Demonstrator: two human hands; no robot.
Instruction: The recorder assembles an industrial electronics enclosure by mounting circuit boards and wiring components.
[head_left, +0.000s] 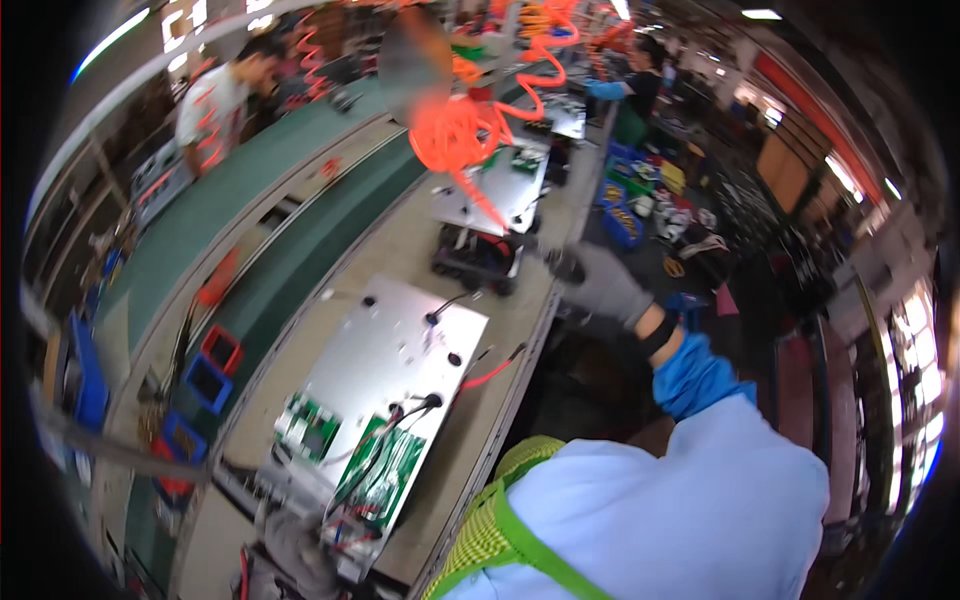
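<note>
The right hand (pixel 600 285), in a grey work glove with a black wrist strap and a blue sleeve cover behind it, reaches out over the edge of the workbench (pixel 400 250). Its fingers (pixel 565 265) curl narrowly at the corner of a black tray-like carrier (pixel 478 262); motion blur hides whether they actually grip it. The carrier is dark, low and boxy, with red wiring showing inside, and it sits just beyond the fingertips, touching or nearly touching them. Directly past it lies a silver metal panel (pixel 495 190) under coiled orange air hoses (pixel 460 130). On the near side of the fingers, towards the person's body, a larger silver chassis plate (pixel 385 350) lies flat, carrying black cables, a red wire (pixel 490 372) and green circuit boards (pixel 380 470). The left hand is out of view. Another person in a white shirt (pixel 215 100) stands well beyond the green conveyor (pixel 230 210).
</note>
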